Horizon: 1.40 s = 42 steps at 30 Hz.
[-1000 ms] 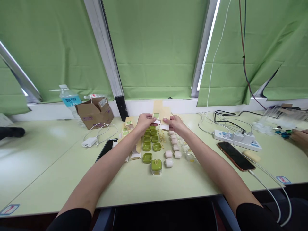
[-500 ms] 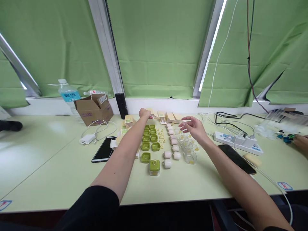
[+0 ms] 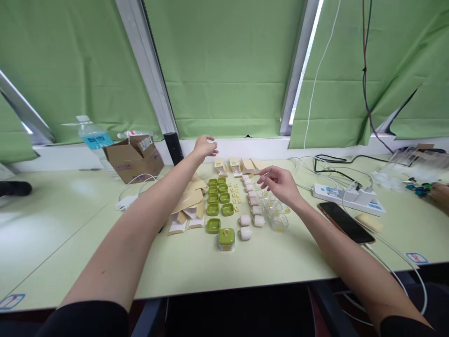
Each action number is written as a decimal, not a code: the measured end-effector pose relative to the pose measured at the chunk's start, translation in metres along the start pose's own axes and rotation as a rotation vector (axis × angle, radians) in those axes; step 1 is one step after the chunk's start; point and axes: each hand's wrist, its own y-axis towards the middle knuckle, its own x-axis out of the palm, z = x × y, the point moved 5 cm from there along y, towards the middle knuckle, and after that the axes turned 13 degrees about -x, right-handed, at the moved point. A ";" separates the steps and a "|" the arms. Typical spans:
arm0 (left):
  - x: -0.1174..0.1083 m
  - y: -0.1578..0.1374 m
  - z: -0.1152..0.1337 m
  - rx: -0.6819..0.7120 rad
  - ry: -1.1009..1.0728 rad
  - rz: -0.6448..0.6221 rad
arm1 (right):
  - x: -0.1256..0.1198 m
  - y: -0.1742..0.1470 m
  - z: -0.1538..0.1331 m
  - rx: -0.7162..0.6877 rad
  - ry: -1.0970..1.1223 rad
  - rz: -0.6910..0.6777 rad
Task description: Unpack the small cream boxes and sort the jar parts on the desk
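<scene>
My left hand (image 3: 206, 146) is raised at the back, by the wall, above and left of a row of small open cardboard boxes (image 3: 220, 166). Its fingers are apart with nothing visible in them. My right hand (image 3: 278, 182) hovers with loosely curled, parted fingers over the clear plastic cups (image 3: 278, 221); it holds nothing. Two columns of green square dishes (image 3: 213, 209) stand mid-table. Beside them are tiny yellow pieces (image 3: 235, 196) and a column of pale pink-white pots (image 3: 244, 220). In front sits a clear container with a green lid (image 3: 227, 237).
Flattened cardboard boxes (image 3: 189, 206) lie under my left forearm. A brown carton (image 3: 135, 159), a large bottle (image 3: 94, 138) and a black cylinder (image 3: 173, 148) stand back left. At right are a phone (image 3: 345, 221), a power strip (image 3: 349, 200), cables and another person's hand (image 3: 440, 193).
My left hand has left the box at the back and risen, its fingers now apart. That box stands in the row. My right hand has shifted slightly left.
</scene>
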 end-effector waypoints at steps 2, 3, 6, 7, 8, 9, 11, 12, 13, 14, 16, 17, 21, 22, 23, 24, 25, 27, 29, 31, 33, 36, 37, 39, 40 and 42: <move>-0.009 -0.038 0.003 0.111 -0.010 -0.088 | 0.007 -0.004 -0.009 -0.067 -0.054 -0.048; -0.011 -0.062 0.002 0.219 0.001 -0.179 | 0.012 -0.007 -0.015 -0.106 -0.085 -0.084; -0.019 -0.134 -0.027 0.388 0.101 -0.376 | 0.032 -0.019 -0.036 -0.227 -0.221 -0.275; -0.021 -0.155 -0.042 0.423 0.168 -0.394 | 0.041 -0.025 -0.043 -0.272 -0.279 -0.360; -0.024 -0.172 -0.057 0.462 0.239 -0.392 | 0.050 -0.031 -0.049 -0.322 -0.339 -0.443; -0.026 -0.186 -0.072 0.503 0.312 -0.381 | 0.060 -0.039 -0.055 -0.375 -0.392 -0.523; -0.030 -0.204 -0.098 0.577 0.437 -0.356 | 0.078 -0.054 -0.062 -0.465 -0.467 -0.642; -0.031 -0.209 -0.109 0.595 0.484 -0.361 | 0.086 -0.061 -0.063 -0.494 -0.493 -0.674; -0.031 -0.211 -0.117 0.606 0.528 -0.384 | 0.092 -0.067 -0.063 -0.514 -0.515 -0.688; -0.032 -0.212 -0.124 0.607 0.566 -0.410 | 0.097 -0.071 -0.063 -0.525 -0.533 -0.690; -0.030 -0.212 -0.133 0.584 0.629 -0.471 | 0.104 -0.077 -0.060 -0.529 -0.561 -0.679; -0.029 -0.212 -0.136 0.571 0.652 -0.495 | 0.106 -0.079 -0.058 -0.527 -0.569 -0.672; -0.018 -0.213 -0.149 0.535 0.698 -0.516 | 0.110 -0.084 -0.054 -0.519 -0.583 -0.653; -0.014 -0.214 -0.153 0.528 0.699 -0.511 | 0.111 -0.085 -0.054 -0.520 -0.587 -0.652; -0.010 -0.215 -0.156 0.527 0.695 -0.507 | 0.112 -0.086 -0.053 -0.519 -0.594 -0.648; -0.007 -0.216 -0.159 0.530 0.685 -0.505 | 0.113 -0.088 -0.052 -0.517 -0.604 -0.643; -0.004 -0.217 -0.160 0.535 0.672 -0.503 | 0.113 -0.089 -0.051 -0.514 -0.614 -0.635; -0.001 -0.220 -0.162 0.535 0.645 -0.492 | 0.115 -0.091 -0.048 -0.508 -0.629 -0.620; -0.002 -0.221 -0.162 0.510 0.620 -0.462 | 0.116 -0.094 -0.046 -0.507 -0.629 -0.623; -0.003 -0.222 -0.160 0.492 0.600 -0.425 | 0.117 -0.096 -0.044 -0.505 -0.615 -0.646; -0.003 -0.223 -0.159 0.496 0.595 -0.400 | 0.115 -0.096 -0.045 -0.472 -0.595 -0.648; -0.002 -0.224 -0.161 0.510 0.617 -0.390 | 0.104 -0.090 -0.050 -0.364 -0.482 -0.576; -0.001 -0.223 -0.162 0.513 0.624 -0.385 | 0.099 -0.087 -0.052 -0.321 -0.413 -0.544; -0.001 -0.221 -0.163 0.519 0.626 -0.369 | 0.089 -0.080 -0.053 -0.247 -0.248 -0.478; -0.001 -0.220 -0.164 0.522 0.626 -0.365 | 0.084 -0.076 -0.052 -0.212 -0.165 -0.442; -0.001 -0.218 -0.164 0.525 0.631 -0.366 | 0.074 -0.067 -0.046 -0.141 -0.021 -0.352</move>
